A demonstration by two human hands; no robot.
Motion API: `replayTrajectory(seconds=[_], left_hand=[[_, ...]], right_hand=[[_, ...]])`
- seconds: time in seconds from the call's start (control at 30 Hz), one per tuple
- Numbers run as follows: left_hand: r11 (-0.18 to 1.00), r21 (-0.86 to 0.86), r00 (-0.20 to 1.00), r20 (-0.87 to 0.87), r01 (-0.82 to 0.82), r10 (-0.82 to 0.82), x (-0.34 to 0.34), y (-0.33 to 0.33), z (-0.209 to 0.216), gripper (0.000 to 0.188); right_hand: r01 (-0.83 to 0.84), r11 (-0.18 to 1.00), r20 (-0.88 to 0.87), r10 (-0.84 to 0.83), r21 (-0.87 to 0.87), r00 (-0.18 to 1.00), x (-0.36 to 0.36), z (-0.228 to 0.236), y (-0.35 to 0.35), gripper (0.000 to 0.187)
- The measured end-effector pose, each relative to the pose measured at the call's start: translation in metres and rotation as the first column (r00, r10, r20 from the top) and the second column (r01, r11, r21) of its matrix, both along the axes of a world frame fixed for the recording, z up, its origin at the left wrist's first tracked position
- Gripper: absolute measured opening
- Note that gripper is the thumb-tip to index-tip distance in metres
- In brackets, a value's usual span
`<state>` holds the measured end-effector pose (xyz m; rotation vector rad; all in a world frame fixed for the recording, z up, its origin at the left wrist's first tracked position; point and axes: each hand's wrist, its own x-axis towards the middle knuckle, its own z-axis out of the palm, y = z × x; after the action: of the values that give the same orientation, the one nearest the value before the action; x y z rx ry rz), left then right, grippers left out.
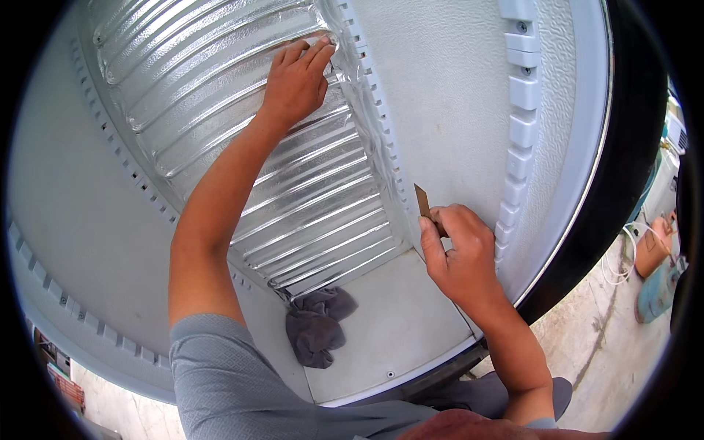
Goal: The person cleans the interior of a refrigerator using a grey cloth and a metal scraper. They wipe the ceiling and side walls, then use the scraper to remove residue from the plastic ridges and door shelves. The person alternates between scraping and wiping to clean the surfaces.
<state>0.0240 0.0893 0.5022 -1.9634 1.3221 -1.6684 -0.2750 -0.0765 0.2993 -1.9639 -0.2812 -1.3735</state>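
My left hand (297, 81) reaches up to the foil-covered back wall (198, 95), its fingertips pressed on the right edge of the foil. Its fingers are stretched out, and I see nothing held in them. Ridges of tubing run across under the shiny foil, which is wrinkled along that edge. In my right hand (466, 253) is a thin, flat, brownish blade (422, 200) with a slanted tip pointing up, pinched between thumb and fingers. The hand hovers in front of the white right side wall (447, 110), apart from the foil. Its lower part is hidden in my fingers.
A crumpled dark grey cloth (317, 326) lies on the white cabinet floor (389, 315) below the foil. Notched shelf supports (522, 110) stick out along the side walls. Outside at right stand an orange-brown container (651, 249) and a teal cylinder (655, 297).
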Motion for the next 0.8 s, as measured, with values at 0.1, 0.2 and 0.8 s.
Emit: replayTrajectory(seconds=[0.1,0.2,0.8], left_hand=[[0.999,-0.035,0.999,0.04,0.032,-0.03,-0.001,-0.002,-0.002,0.069],[0.995,-0.087,0.99,0.136,0.054,-0.042,0.004,-0.012,0.012,0.067],[0.989,-0.139,0.995,-0.096,-0.043,0.03,-0.014,-0.024,0.033,0.034]], right_hand=[[0.018,1.0,-0.001,-0.018,-0.004,1.0,0.003,-0.001,0.0,0.011],[0.066,0.998,0.0,-0.066,-0.016,0.998,0.004,-0.003,0.0,0.011],[0.004,0.895,-0.133,0.062,0.445,0.989,0.226,0.117,0.023,0.028]])
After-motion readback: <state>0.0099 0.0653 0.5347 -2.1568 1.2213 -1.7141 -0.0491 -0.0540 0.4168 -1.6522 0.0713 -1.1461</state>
